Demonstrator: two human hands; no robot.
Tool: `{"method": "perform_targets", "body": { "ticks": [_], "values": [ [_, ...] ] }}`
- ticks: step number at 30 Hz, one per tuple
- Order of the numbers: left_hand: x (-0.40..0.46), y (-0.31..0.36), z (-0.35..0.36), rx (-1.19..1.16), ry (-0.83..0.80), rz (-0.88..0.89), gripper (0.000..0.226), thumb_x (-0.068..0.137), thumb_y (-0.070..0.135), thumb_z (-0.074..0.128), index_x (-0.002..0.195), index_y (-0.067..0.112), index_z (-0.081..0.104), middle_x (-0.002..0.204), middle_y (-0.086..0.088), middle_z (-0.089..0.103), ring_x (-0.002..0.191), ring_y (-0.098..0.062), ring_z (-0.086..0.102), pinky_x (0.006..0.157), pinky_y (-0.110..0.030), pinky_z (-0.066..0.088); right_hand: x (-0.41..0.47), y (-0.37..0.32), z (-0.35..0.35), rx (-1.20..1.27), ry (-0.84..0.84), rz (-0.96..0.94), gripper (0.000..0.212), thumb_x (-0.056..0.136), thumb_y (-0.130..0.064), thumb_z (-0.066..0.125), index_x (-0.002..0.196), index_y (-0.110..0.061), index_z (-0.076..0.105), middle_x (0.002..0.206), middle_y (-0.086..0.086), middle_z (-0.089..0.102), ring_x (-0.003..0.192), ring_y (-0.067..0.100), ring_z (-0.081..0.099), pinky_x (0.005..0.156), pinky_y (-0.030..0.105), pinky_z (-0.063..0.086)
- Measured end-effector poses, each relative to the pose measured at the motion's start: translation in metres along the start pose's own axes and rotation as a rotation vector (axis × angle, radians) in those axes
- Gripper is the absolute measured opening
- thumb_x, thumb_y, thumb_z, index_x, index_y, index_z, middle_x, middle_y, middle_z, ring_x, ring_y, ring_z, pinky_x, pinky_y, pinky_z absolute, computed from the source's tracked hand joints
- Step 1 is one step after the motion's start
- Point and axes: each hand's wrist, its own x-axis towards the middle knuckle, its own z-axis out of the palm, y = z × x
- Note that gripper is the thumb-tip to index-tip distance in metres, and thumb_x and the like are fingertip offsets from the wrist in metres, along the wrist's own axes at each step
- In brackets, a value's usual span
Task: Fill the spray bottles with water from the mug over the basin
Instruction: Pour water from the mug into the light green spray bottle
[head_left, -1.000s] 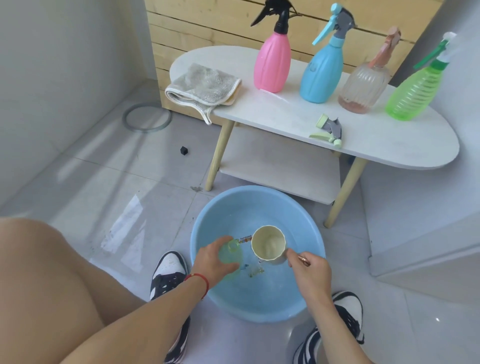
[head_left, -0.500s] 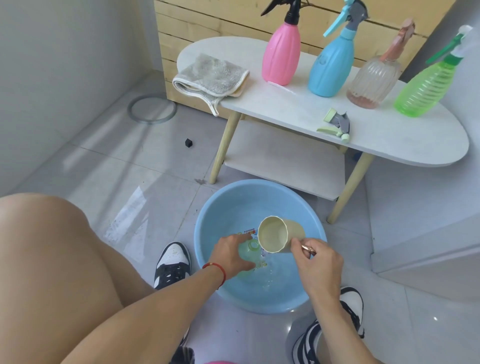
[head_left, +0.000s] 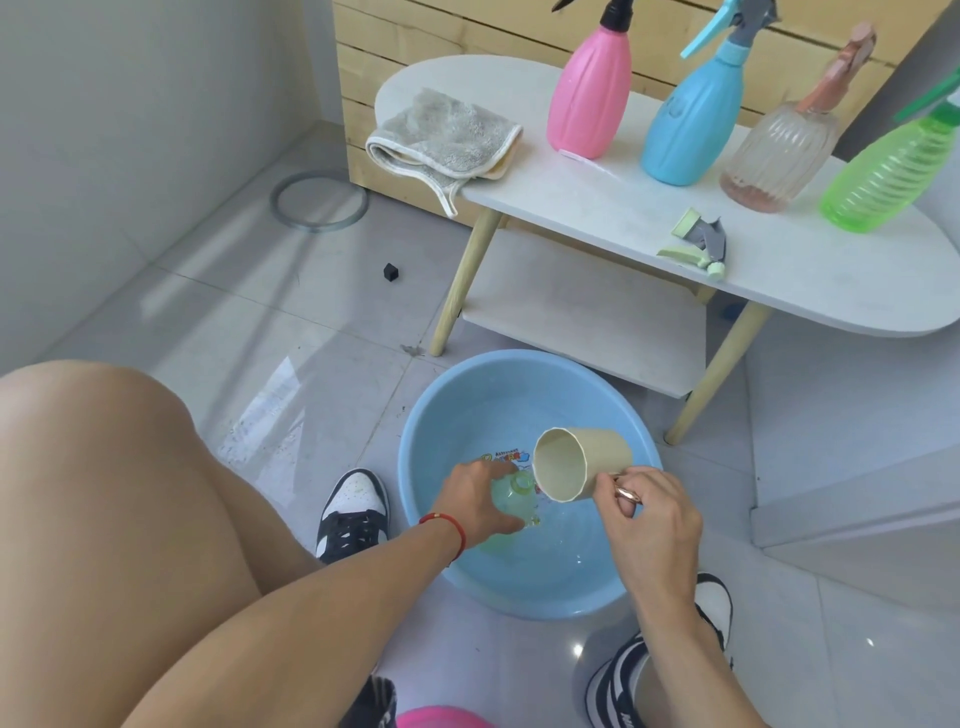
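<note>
left hand (head_left: 475, 501): fingers curled round a pale green bottle, forearm reaching in from lower left (red cord at the wrist) | right hand (head_left: 647, 519): thumb and fingers pinching a metal handle, knuckles up, forearm rising from the bottom edge | hands near, not touching

Bystanders around a white side table on a grey tiled floor

A folded grey cloth (head_left: 441, 143) is draped over the left end of the white oval table (head_left: 810, 270), one corner hanging past the edge. The table is carried on pale wooden legs (head_left: 465, 283), with a lower shelf (head_left: 582, 312) beneath the top. Behind it a wall of light wooden slats (head_left: 441, 47) is seen. On the floor tiles (head_left: 234, 322) to the left a grey ring (head_left: 318, 201) is laid flat, and a small black cube (head_left: 390, 271) sits nearer the table.
</note>
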Motion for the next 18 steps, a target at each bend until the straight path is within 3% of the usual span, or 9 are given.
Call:
{"method": "perform_targets", "body": {
  "ticks": [9,18],
  "values": [
    [0.0003,0.0038,-0.0011,0.047,-0.001,0.022,0.075,0.069,0.032,0.089,0.138,0.025,0.06,0.127,-0.004,0.063,0.119,-0.023,0.057,0.095,-0.029,0.048,0.0014,-0.0003,-0.0016,-0.044,0.061,-0.075,0.047,0.08,-0.002,0.081,0.054,-0.008,0.043,0.062,0.003,0.058,0.085,0.026,0.065,0.071,0.018,0.037],
    [0.0006,0.0048,-0.0009,0.069,-0.004,0.031,0.076,0.069,0.03,0.089,0.139,0.024,0.06,0.126,-0.004,0.063,0.117,-0.024,0.058,0.097,-0.031,0.049,0.0026,-0.0019,-0.0038,-0.052,0.176,-0.228,0.039,0.081,0.003,0.08,0.057,-0.004,0.05,0.063,0.008,0.057,0.086,0.033,0.067,0.078,0.017,0.041]
  ]
}}
